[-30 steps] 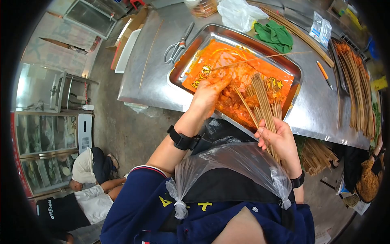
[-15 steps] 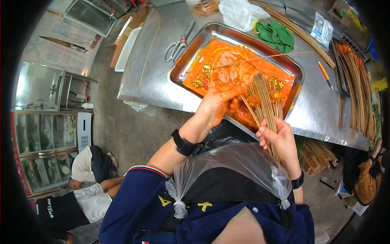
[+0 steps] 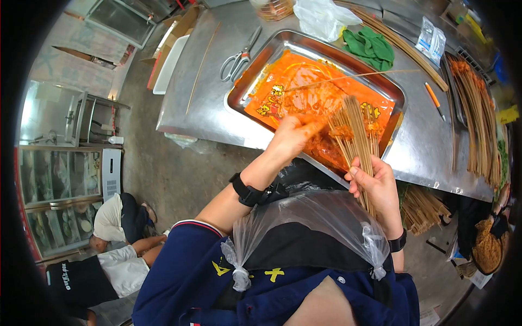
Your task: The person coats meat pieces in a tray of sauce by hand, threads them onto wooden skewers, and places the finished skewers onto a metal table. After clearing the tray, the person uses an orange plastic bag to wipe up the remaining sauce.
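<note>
My right hand [image 3: 372, 182] is closed around a thick bundle of thin wooden skewers [image 3: 356, 127] at its lower part. The skewers slant up over the right side of a metal tray [image 3: 237, 103], with orange, sauce-coated food [image 3: 341, 132] around their middle. My left hand [image 3: 296, 136] reaches over the tray's near side, just left of the bundle. Its fingers are bent and smeared with orange sauce; what they hold, if anything, blends into the red-orange marinade [image 3: 310, 100]. One loose skewer [image 3: 348, 80] lies across the tray.
Scissors [image 3: 235, 64] lie left of the tray, a green cloth [image 3: 370, 48] and a white plastic bag [image 3: 323, 20] behind it. An orange pen [image 3: 433, 95] and many loaded skewers [image 3: 476, 119] are at right. Two people [image 3: 117, 266] are low at left.
My left hand has drawn slightly up and left, away from the bundle. A skewer that slanted apart beside it now lies closer to the bundle. My right hand has barely moved.
</note>
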Tool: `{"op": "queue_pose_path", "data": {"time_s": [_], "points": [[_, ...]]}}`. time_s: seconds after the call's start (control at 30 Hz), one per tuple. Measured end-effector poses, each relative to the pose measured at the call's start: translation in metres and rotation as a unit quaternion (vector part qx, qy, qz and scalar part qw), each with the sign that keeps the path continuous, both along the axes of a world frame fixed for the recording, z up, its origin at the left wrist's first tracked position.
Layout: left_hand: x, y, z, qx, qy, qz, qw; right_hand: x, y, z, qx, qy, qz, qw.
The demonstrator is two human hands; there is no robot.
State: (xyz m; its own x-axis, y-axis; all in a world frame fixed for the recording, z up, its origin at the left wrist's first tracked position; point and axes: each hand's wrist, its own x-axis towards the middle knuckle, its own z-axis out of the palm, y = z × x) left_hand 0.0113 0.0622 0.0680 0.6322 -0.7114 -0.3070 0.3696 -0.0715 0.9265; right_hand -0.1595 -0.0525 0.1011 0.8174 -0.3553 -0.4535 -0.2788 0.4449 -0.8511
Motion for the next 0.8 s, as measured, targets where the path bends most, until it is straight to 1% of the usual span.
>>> {"op": "queue_pose_path", "data": {"time_s": [0.03, 0.07, 0.1, 0.13, 0.17, 0.2, 0.27, 0.3, 0.43, 0.5, 0.53, 0.57, 0.6, 0.63, 0.67, 0.7, 0.73, 0.77, 0.8], "points": [[0.009, 0.004, -0.007, 0.050, -0.104, -0.001, 0.993, -0.001, -0.001, 0.000, -0.002, 0.008, -0.004, 1.000], [0.016, 0.008, -0.010, 0.051, -0.105, -0.001, 0.993, -0.002, -0.002, 0.001, -0.004, 0.016, -0.006, 1.000], [0.022, 0.011, -0.013, 0.121, -0.253, -0.026, 0.960, -0.001, -0.003, 0.001, -0.004, 0.015, -0.006, 1.000], [0.023, 0.013, -0.014, 0.188, -0.392, -0.051, 0.899, -0.002, -0.004, 0.001, -0.004, 0.012, -0.005, 1.000], [0.022, 0.013, -0.011, 0.254, -0.450, -0.104, 0.849, -0.002, -0.004, 0.000, -0.003, 0.009, -0.004, 1.000], [0.019, 0.012, -0.012, 0.255, -0.449, -0.105, 0.850, -0.003, -0.004, -0.001, -0.002, 0.009, -0.004, 1.000], [0.008, 0.007, -0.012, 0.305, -0.530, -0.171, 0.772, -0.003, -0.005, -0.002, 0.003, 0.009, -0.001, 1.000], [0.004, 0.005, -0.008, 0.299, -0.533, -0.188, 0.769, -0.003, -0.005, -0.002, 0.002, 0.010, -0.002, 1.000], [0.000, -0.007, -0.011, 0.297, -0.544, -0.181, 0.764, -0.002, -0.004, -0.001, 0.002, 0.008, 0.001, 1.000], [0.004, -0.008, -0.017, 0.328, -0.544, -0.214, 0.742, -0.002, -0.004, -0.001, -0.001, 0.003, 0.006, 1.000], [0.008, -0.006, -0.019, 0.328, -0.545, -0.213, 0.741, -0.002, -0.005, -0.001, -0.001, 0.007, 0.006, 1.000], [0.013, -0.003, -0.022, 0.278, -0.460, -0.183, 0.823, -0.003, -0.005, -0.001, -0.002, 0.010, 0.005, 1.000], [0.020, 0.001, -0.022, 0.223, -0.367, -0.151, 0.890, -0.002, -0.005, -0.001, -0.001, 0.008, 0.004, 1.000], [0.024, 0.000, -0.001, 0.238, -0.284, -0.165, 0.914, -0.002, -0.005, 0.000, 0.001, 0.009, 0.010, 1.000], [0.024, 0.000, -0.002, 0.239, -0.284, -0.164, 0.914, -0.002, -0.004, 0.000, 0.002, 0.011, 0.017, 1.000], [0.024, 0.002, -0.003, 0.115, -0.158, -0.074, 0.978, -0.002, -0.004, -0.001, 0.002, 0.010, 0.020, 1.000], [0.025, 0.003, -0.002, -0.015, -0.028, 0.018, 0.999, -0.002, -0.004, -0.002, 0.002, 0.012, 0.026, 1.000], [0.025, 0.004, 0.001, -0.032, 0.029, 0.032, 0.999, -0.001, -0.005, -0.003, 0.002, 0.014, 0.030, 0.999], [0.023, 0.003, 0.006, -0.032, 0.028, 0.033, 0.999, 0.000, -0.004, -0.003, 0.002, 0.013, 0.030, 0.999]]}}
